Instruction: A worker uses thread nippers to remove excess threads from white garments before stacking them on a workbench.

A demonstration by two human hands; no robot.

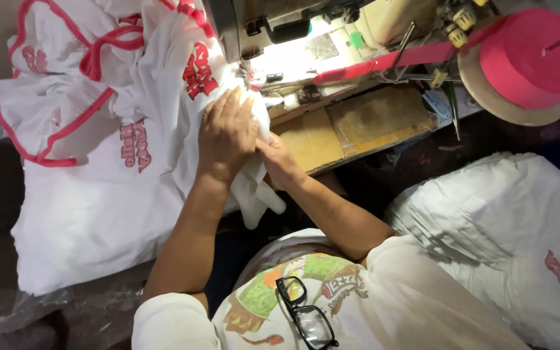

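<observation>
My left hand (pixel 227 133) lies flat, fingers together, pressing a white garment (pixel 163 123) with red print down beside the sewing machine (pixel 280 26). My right hand (pixel 279 159) pinches the edge of the same white fabric just right of the left hand, near the lit needle area (pixel 293 61). A pink binding tape (pixel 384 61) runs from a big pink tape roll (pixel 533 55) toward the needle. Finished white pieces with pink-trimmed edges (pixel 53 97) pile up to the left.
A stack of folded white pieces (pixel 500 227) with red print sits at the right. The wooden machine table (pixel 358 123) shows below the machine. Black glasses (pixel 303 311) hang on my shirt collar. Clear plastic sheeting (pixel 27 311) lies at the lower left.
</observation>
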